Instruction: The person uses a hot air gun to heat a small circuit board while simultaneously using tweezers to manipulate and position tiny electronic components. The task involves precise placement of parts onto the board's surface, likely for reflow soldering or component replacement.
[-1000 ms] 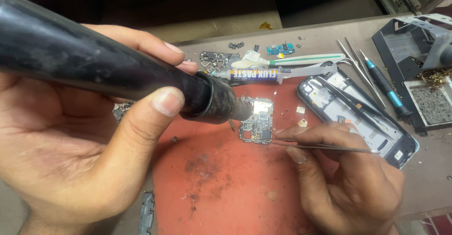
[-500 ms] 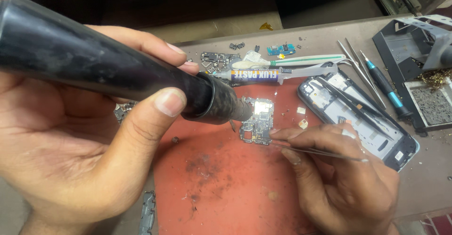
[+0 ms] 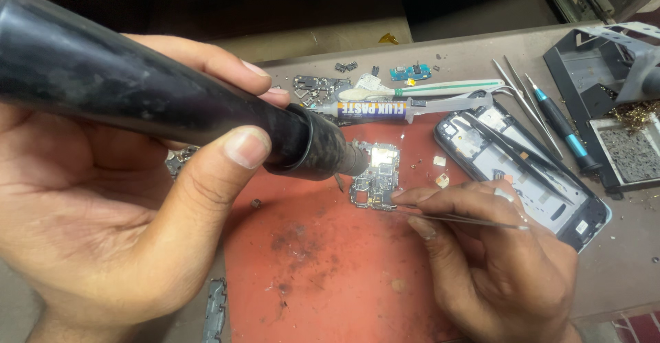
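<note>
- Little has moved: the right hand [image 3: 502, 260] has crept closer to the circuit board [image 3: 375, 176]
- Right hand pinches tweezers [image 3: 467, 219] at the board's edge
- Left hand [image 3: 124, 205] grips the hot-air wand [image 3: 158, 102] above the board; keep the nozzle steady and centred

Single head-worn view, looking steeply down, very close over a red mat [image 3: 323, 274] on a workbench [image 3: 619, 274]

Scuffed black plastic handle [image 3: 137, 89]; matt, stained, perhaps rubber mat [image 3: 330, 267].

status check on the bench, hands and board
Left hand grips black hot-air wand, nozzle over circuit board. Right hand holds tweezers at board edge. Nothing between.
</note>
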